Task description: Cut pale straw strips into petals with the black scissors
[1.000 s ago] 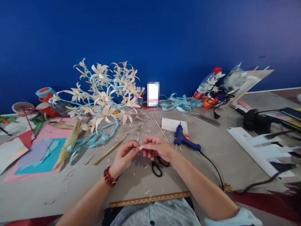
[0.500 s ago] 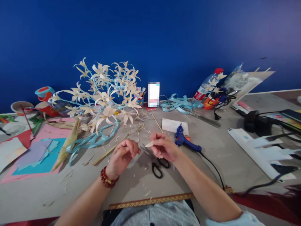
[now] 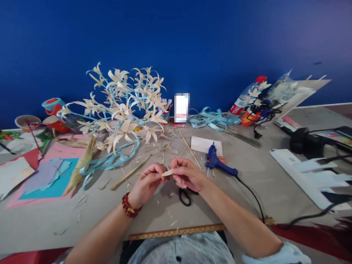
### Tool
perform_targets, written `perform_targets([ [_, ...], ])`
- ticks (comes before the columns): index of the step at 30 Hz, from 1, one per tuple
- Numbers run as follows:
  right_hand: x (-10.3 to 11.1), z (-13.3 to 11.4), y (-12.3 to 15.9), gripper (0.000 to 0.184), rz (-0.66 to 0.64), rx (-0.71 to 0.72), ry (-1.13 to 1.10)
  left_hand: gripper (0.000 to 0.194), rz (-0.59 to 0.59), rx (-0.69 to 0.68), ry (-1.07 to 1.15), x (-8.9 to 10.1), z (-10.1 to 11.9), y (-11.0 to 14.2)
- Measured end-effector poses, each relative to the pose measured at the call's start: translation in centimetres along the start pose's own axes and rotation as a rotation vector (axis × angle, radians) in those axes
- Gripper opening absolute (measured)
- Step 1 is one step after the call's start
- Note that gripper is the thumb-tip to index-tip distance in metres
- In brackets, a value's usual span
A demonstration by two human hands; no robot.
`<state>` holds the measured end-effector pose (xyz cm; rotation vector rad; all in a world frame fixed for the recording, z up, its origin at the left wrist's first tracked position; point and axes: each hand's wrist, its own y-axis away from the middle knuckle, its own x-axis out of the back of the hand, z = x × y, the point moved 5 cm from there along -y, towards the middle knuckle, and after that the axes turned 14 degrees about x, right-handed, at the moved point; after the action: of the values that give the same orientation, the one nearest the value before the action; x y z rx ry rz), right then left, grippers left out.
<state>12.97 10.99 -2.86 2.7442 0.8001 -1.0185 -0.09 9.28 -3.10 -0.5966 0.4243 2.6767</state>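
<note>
L hand (image 3: 150, 182) & R hand (image 3: 188, 175) meet mid-table, fingertips pinching a small pale pointed petal-like strip (image 3: 168, 172) btwn them; L fingers are back on it vs 0.5 s ago, when only R held it; strip's slim, cream, lying near-level above black-handled scissors (image 3: 185, 197)

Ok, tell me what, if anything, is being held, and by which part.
A small pale strip, one end pinched in the right hand; the left hand is at its other end, grip unclear.
</note>
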Motion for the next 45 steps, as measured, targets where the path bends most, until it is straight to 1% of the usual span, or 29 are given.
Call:
perform_targets([
  [2,0.1,-0.1,0.0,0.02,0.007,0.005,-0.038,0.02,0.005,-0.022,0.024,0.1,0.4,-0.1],
  [5,0.2,0.0,0.0,0.02,-0.008,0.002,0.014,0.02,0.02,-0.061,-0.013,0.2,0.7,-0.1],
  [7,0.1,0.3,0.0,0.021,-0.014,-0.014,0.062,0.021,0.022,-0.059,-0.071,0.3,0.5,0.1],
  [10,0.0,0.6,0.0,0.021,-0.01,-0.031,0.107,0.015,0.031,-0.053,-0.12,0.4,-0.1,0.4],
  [13,-0.3,0.6,0.0,0.021,-0.04,-0.033,0.175,0.014,0.03,-0.041,-0.118,0.6,-0.5,0.5],
  [16,-0.7,0.6,0.0,0.02,-0.065,-0.004,0.218,0.014,0.017,-0.01,-0.12,0.6,-0.8,0.4],
  [20,-0.4,0.5,0.0,0.017,-0.058,0.011,0.162,0.019,0.008,0.0,-0.091,0.2,-0.8,0.3],
  [24,1.0,-0.4,-0.3,0.011,-0.007,0.021,0.038,0.02,-0.054,-0.084,-0.03,-0.4,-0.1,0.4],
  [27,1.5,-0.9,-0.4,0.01,0.015,0.027,0.034,0.018,-0.077,-0.114,-0.003,-0.2,0.1,0.4],
  [31,0.3,0.2,-0.1,0.013,-0.061,-0.022,0.119,0.015,-0.096,-0.082,-0.003,0.2,-0.1,0.3],
  [33,-0.1,0.5,0.0,0.013,-0.072,-0.011,0.146,0.014,-0.112,-0.083,-0.004,0.2,-0.2,0.3],
  [35,0.1,0.3,-0.1,0.013,-0.03,0.02,0.142,0.014,-0.13,-0.1,-0.005,0.0,-0.2,0.4],
  [37,0.8,-0.3,-0.3,0.012,0.045,0.061,0.13,0.015,-0.139,-0.128,-0.011,-0.2,-0.1,0.5],
  [38,1.3,-0.8,-0.5,0.012,0.088,0.088,0.127,0.016,-0.126,-0.152,-0.026,-0.1,0.1,0.5],
  [39,1.7,-1.2,-0.6,0.013,0.133,0.119,0.126,0.017,-0.085,-0.183,-0.067,0.2,0.2,0.5],
  [40,2.2,-1.7,-0.7,0.015,0.177,0.153,0.13,0.017,-0.002,-0.23,-0.161,0.7,0.5,0.5],
  [42,2.8,-2.5,-0.8,0.02,0.257,0.225,0.148,0.017,0.249,-0.341,-0.438,2.1,1.3,0.4],
  [43,3.1,-2.8,-0.7,0.022,0.294,0.261,0.161,0.018,0.411,-0.407,-0.632,2.7,1.9,0.5],
  [44,3.3,-3.0,-0.7,0.024,0.33,0.294,0.176,0.017,0.498,-0.439,-0.727,3.3,2.3,0.3],
  [45,3.5,-3.1,-0.6,0.025,0.363,0.321,0.195,0.015,0.536,-0.451,-0.792,3.8,2.5,0.1],
])
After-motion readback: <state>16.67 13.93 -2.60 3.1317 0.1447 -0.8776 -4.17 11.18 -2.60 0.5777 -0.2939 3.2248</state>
